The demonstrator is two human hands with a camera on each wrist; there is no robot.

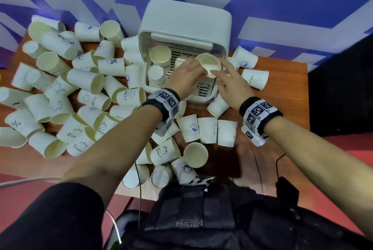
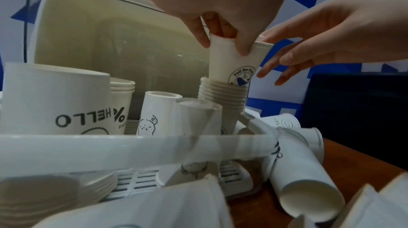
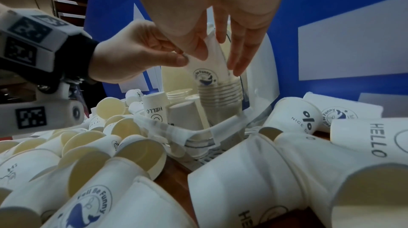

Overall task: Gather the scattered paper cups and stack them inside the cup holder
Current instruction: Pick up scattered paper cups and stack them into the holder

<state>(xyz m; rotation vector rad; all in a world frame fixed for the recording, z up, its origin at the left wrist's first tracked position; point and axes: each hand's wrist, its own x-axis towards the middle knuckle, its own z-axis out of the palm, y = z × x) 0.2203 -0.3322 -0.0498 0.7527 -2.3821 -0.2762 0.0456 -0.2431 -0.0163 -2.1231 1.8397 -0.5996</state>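
A white cup holder [image 1: 145, 80] with its lid [image 1: 187, 15] tipped back stands at the table's far middle. My left hand [image 1: 198, 70] pinches the rim of a paper cup [image 1: 207, 64] printed with a blue whale. In the left wrist view this cup [image 2: 232, 61] sits partly down into a stack of nested cups [image 2: 223, 95] inside the holder [image 2: 110, 146]. My right hand [image 1: 223, 72] hovers beside the cup with straight fingers [image 3: 240, 52], one fingertip at its rim, holding nothing. Scattered cups [image 1: 80, 92] cover the table's left and near side.
Inside the holder stand another stack [image 1: 160, 55] and upside-down cups [image 1: 155, 74]. More cups [image 1: 255, 78] lie right of the holder on the wooden table [image 1: 282, 92]. A blue and white wall [image 1: 302, 17] is right behind; a dark block [image 1: 343, 88] borders the right.
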